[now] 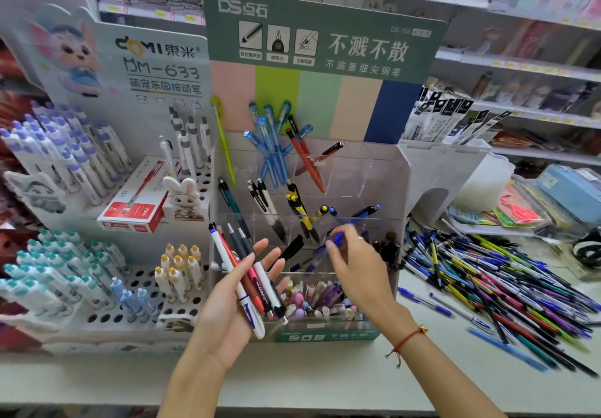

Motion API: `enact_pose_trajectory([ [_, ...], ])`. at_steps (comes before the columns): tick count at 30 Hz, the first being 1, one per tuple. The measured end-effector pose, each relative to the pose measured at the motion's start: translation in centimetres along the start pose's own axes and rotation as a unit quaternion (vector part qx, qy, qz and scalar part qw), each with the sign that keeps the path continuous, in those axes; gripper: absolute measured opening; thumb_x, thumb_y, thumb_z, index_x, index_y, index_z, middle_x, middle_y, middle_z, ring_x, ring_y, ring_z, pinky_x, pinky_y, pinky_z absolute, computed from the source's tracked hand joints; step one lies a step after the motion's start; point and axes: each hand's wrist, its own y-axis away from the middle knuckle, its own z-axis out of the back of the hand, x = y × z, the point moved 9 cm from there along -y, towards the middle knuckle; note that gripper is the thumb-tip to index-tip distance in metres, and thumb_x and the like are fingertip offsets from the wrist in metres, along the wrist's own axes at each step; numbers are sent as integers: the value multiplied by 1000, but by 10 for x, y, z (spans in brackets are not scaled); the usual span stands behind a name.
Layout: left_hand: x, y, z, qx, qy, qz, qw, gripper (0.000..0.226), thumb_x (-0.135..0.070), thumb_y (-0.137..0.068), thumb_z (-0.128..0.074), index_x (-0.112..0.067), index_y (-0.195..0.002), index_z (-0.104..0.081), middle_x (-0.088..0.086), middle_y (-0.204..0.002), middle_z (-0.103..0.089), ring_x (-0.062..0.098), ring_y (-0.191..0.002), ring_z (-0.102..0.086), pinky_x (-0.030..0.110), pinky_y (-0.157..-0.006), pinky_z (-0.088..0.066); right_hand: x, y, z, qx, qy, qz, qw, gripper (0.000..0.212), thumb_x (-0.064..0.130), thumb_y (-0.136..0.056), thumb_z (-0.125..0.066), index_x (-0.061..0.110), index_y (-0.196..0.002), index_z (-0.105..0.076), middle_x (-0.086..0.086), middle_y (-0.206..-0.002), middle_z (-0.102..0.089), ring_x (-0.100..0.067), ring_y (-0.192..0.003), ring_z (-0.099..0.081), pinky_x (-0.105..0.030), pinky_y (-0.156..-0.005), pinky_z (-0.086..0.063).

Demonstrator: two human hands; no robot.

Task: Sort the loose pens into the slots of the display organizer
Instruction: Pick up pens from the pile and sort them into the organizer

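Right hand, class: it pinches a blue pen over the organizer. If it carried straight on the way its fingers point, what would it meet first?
Probably the black pen leaning in the clear organizer slot just left of the right hand and its blue pen; depth is uncertain from one view.

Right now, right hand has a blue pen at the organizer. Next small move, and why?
Probably lower the blue pen into the slot under it and let go. The right hand pinches it just above the clear organizer, beside slots already holding blue pens. The left hand holds a bunch of pens waiting their turn, and the pile on the counter is unsorted.
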Motion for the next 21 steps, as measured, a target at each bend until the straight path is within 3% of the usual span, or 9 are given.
enact_pose_trajectory([
  [2, 2, 1, -6, 20, 26, 6, 999, 33, -16, -99, -41, -11, -126, -59, 12, -118, -68, 22, -106, -67, 40, -88, -54, -9, 2, -23, 76, 52, 1, 996, 35, 32, -102, -41, 15, -132, -47, -1, -118, -60, -15, -107, -55, -24, -78, -46],
  [4, 2, 2, -11, 37, 47, 4, 998, 34, -17, -99, -39, -11, -127, -57, 11, -121, -67, 23, -110, -65, 41, -93, -52, -6, 6, -18, 38, 93, 24, 995, 38, 27, -101, -44, 14, -136, -46, -3, -128, -54, -16, -120, -45, -24, -89, -43],
  [6, 1, 3, -15, 47, 59, -7, 997, 34, -19, -100, -37, -13, -127, -57, 9, -125, -65, 23, -112, -64, 44, -98, -49, 6, 14, 5, -55, 61, 53, 995, 32, 23, -97, -53, 15, -128, -54, 1, -121, -56, -10, -112, -46, -15, -86, -41],
  [8, 2, 2, -18, 58, 60, -17, 996, 34, -21, -100, -36, -16, -128, -56, 6, -127, -64, 21, -116, -61, 42, -88, -53, 14, 25, 19, -69, -58, 44, 995, 17, 26, -95, -57, 20, -110, -59, 7, -103, -61, -1, -93, -53, -10, -74, -42],
  [10, 4, 1, -23, 69, 59, -20, 996, 36, -23, -100, -35, -19, -130, -54, 2, -128, -63, 20, -121, -58, 39, -67, -59, 27, 35, 6, 45, -218, -16, 975, 9, 32, -93, -59, 23, -97, -59, 8, -88, -64, -4, -80, -61, -16, -68, -49],
  [13, 7, -1, -28, 78, 30, -27, 996, 36, -25, -100, -36, -23, -130, -56, 0, -127, -64, 18, -120, -58, 36, -66, -60, 48, 49, -11, 134, -337, -61, 930, 9, 25, -91, -64, 20, -97, -62, 1, -85, -69, -12, -76, -67, -28, -64, -57],
  [16, 7, -6, -25, 58, -42, -46, 996, 32, -24, -97, -42, -26, -115, -68, 2, -119, -68, 17, -107, -66, 35, -80, -58, 55, 39, 8, 38, -373, -34, 926, 6, 14, -91, -63, 17, -94, -67, 2, -84, -71, -11, -76, -68, -27, -68, -56],
  [18, 2, -9, -20, 38, -71, -62, 995, 31, -23, -98, -41, -21, -119, -64, 4, -119, -69, 19, -109, -65, 38, -93, -51, 57, 25, 29, -19, -338, -13, 941, 10, 12, -90, -63, 21, -93, -68, 4, -80, -70, -9, -73, -67, -26, -69, -56],
  [21, -8, -11, -6, 9, -46, -70, 996, 27, -20, -99, -43, -12, -115, -63, 4, -96, -73, 14, -81, -70, 35, -82, -58, 67, -5, 56, -36, -209, 50, 976, 11, 14, -91, -63, 19, -97, -70, 4, -78, -69, -8, -64, -65, -30, -66, -58],
])
